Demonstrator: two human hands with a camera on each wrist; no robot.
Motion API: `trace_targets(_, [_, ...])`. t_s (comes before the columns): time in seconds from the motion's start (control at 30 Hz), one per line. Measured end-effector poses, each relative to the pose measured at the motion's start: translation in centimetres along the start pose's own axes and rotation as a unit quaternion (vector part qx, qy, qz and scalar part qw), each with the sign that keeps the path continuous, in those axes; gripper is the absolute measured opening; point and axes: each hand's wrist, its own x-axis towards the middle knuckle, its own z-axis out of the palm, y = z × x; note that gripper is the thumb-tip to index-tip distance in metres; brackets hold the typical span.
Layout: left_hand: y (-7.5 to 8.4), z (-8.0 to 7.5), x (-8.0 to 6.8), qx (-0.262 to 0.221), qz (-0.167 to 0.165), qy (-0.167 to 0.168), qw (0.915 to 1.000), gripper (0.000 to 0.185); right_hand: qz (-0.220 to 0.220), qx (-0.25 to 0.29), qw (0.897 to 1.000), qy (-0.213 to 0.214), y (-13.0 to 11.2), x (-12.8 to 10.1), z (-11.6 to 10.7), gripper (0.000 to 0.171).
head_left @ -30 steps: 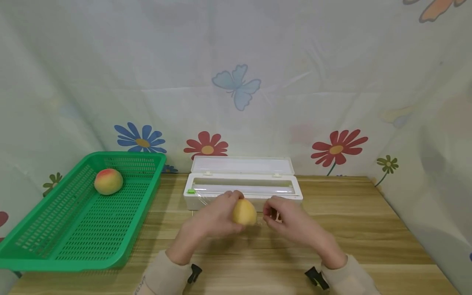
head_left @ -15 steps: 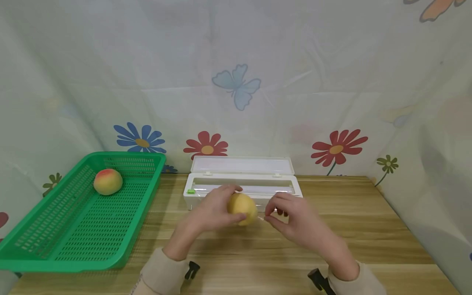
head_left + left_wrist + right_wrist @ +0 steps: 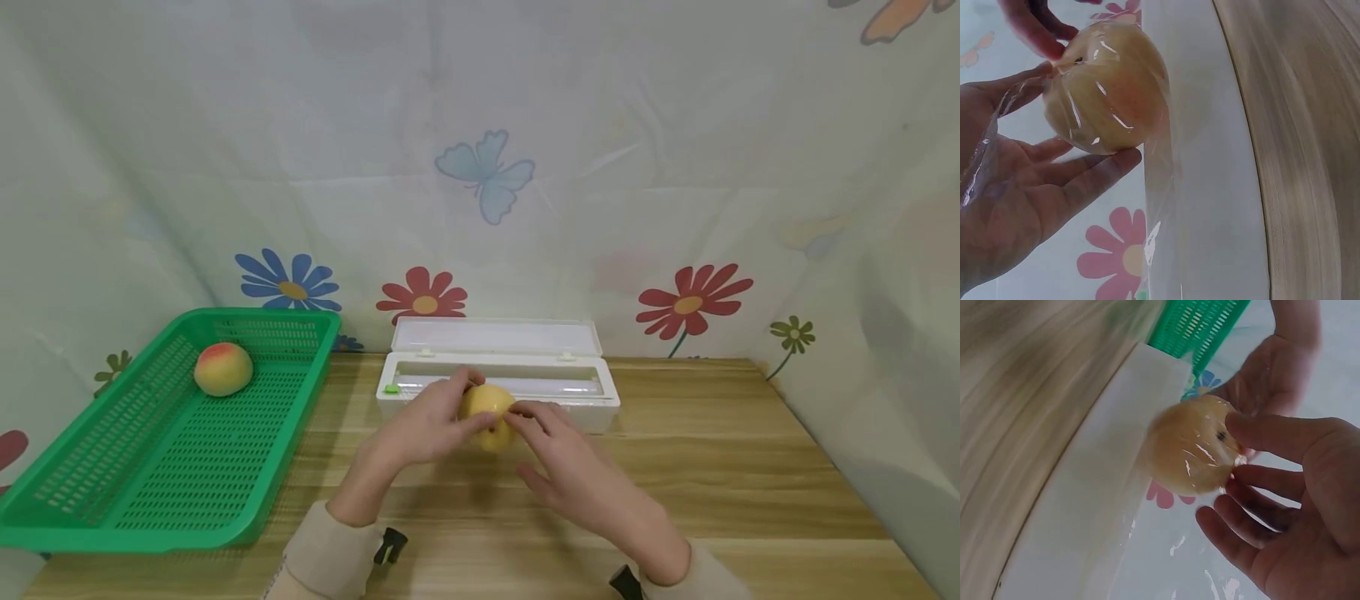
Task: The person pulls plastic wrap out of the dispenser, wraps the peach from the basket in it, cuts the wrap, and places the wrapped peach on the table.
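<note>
My left hand (image 3: 423,421) grips a yellow peach (image 3: 1113,87) between thumb and fingers, held up in front of the white wrap dispenser (image 3: 566,408). Clear plastic wrap (image 3: 1072,112) covers the peach with shiny creases and trails across the left palm. A small dark stem spot shows on the peach. My right hand (image 3: 573,475) comes in from the right, its fingertips touching the wrapped peach near that spot, close to the left thumb. In the right wrist view, its thumb and index fingertip stand apart on the film, while the other fingers spread loosely below.
The dispenser's lid (image 3: 495,335) stands raised, with a film roll (image 3: 551,387) inside and a green slider (image 3: 392,389) at its left end. Left on the wooden table (image 3: 712,467) is a green basket (image 3: 258,492) holding another peach (image 3: 223,369). A flowered curtain hangs behind.
The right hand, apart from the peach with a bit of film at its fingertips, has moved left onto it. The left hand has turned the peach slightly, so its stem spot shows.
</note>
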Motion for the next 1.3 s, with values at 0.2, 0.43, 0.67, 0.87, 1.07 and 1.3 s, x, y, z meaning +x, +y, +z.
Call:
trace_targets(0.2, [-0.1, -0.3, 0.0, 0.017, 0.000, 0.020, 0.9997, 0.047, -0.004, -0.020, 0.999, 0.029, 0.1, 0.4, 0.9, 0.076])
trace_targets(0.43, [-0.1, -0.6, 0.3, -0.005, 0.016, 0.035, 0.9993, 0.041, -0.007, -0.059, 0.995, 0.079, 0.4, 1.3, 1.6, 0.074])
trace_targets(0.67, [-0.2, -0.7, 0.7, -0.001, 0.012, 0.042, 0.9990, 0.031, -0.021, -0.096, 0.987, 0.131, 1.0, 2.0, 2.1, 0.079])
trace_targets(0.87, [-0.2, -0.8, 0.9, 0.015, 0.007, 0.038, 0.9991, 0.032, -0.013, -0.072, 0.993, 0.095, 1.4, 2.3, 2.4, 0.083])
trace_targets(1.07, [-0.1, -1.0, 0.8, 0.011, 0.013, 0.027, 0.9995, 0.034, 0.000, -0.037, 0.995, 0.090, 1.5, 2.5, 2.5, 0.081])
trace_targets(1.3, [0.1, -1.6, 0.3, 0.034, 0.013, 0.030, 0.9989, 0.039, 0.005, -0.015, 0.996, 0.093, 1.8, 2.6, 2.6, 0.079])
